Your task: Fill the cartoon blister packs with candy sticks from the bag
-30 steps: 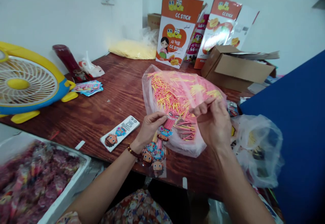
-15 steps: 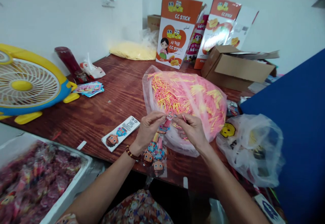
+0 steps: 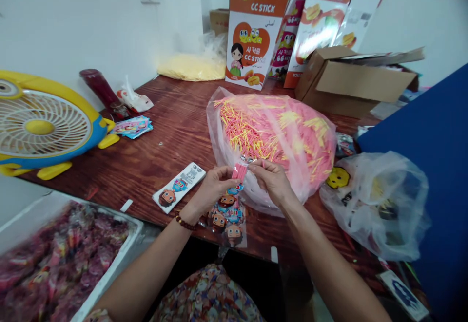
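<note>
My left hand (image 3: 216, 185) pinches a small clear packet (image 3: 239, 171) with pink sticks showing in its upper part and a cartoon face printed lower down. My right hand (image 3: 272, 179) is closed, its thumb and forefinger at the packet's upper edge; a bit of pink shows by those fingers. Beneath the hands, several similar cartoon-face packets (image 3: 233, 233) lie at the table's front edge. Just behind my hands rests a big clear bag (image 3: 278, 127) full of pink and yellow sticks. A stack of white printed cards (image 3: 179, 187) lies to the left of my left hand.
A yellow-and-blue fan (image 3: 54, 122) stands on the wooden table (image 3: 175, 117) at left. Below it, a white foam box (image 3: 135, 229) holds many filled packets. Printed cartons (image 3: 252, 29) and an open cardboard box (image 3: 361, 85) stand behind. A white plastic bag (image 3: 380, 205) sits at right.
The packet has dropped lower in my left hand's grip and turned, so its pink sticks now show clearly. My right fingers stay by its top edge. The camera view has shifted slightly.
</note>
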Demonstrator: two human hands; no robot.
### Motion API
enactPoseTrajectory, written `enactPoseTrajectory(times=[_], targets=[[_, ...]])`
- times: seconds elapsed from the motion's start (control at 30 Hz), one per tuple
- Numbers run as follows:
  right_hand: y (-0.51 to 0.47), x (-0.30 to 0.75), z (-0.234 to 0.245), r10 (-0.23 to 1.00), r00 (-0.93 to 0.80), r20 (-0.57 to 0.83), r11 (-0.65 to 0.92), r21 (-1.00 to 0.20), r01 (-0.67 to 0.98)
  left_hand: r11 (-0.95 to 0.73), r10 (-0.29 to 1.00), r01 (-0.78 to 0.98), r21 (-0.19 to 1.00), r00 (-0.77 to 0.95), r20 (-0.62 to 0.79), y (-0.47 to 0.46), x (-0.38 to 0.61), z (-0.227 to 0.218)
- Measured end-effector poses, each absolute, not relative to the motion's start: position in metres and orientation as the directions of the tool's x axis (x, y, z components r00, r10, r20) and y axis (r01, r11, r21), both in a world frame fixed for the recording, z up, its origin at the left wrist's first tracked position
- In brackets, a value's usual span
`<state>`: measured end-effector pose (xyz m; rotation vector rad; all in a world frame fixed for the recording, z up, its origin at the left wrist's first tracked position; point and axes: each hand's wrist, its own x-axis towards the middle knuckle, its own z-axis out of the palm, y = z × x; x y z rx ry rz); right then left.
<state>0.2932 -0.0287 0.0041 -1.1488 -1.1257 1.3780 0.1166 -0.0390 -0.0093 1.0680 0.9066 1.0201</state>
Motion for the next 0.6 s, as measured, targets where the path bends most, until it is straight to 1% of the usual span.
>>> enactPoseTrajectory(times=[0.13,0.23,0.37,0.5,0.6], targets=[[-0.032,0.291,-0.001,0.977,-0.183,-0.110,-0.128,-0.988,-0.088,0.085,0.962,-0.135,0.987,0.270,-0.046,-0.039,0.116,-0.014],[-0.034,0.288,-0.003,0.980,-0.174,-0.097,-0.110,-0.991,-0.070,0.062,0.965,-0.100,0.993,0.259,-0.034,-0.039,0.116,-0.017],[-0.035,0.285,-0.007,0.992,-0.118,-0.045,-0.049,-0.998,-0.033,0.087,0.974,-0.134,0.987,0.219,-0.056,-0.041,0.118,-0.018],[-0.037,0.281,-0.011,0.996,-0.089,-0.016,-0.017,-1.000,-0.009,0.170,0.965,-0.196,0.966,0.232,-0.123,-0.046,0.120,-0.017],[-0.039,0.283,-0.008,0.993,-0.122,0.008,0.011,-1.000,0.021,0.202,0.962,-0.214,0.956,0.226,-0.153,-0.052,0.118,-0.014]])
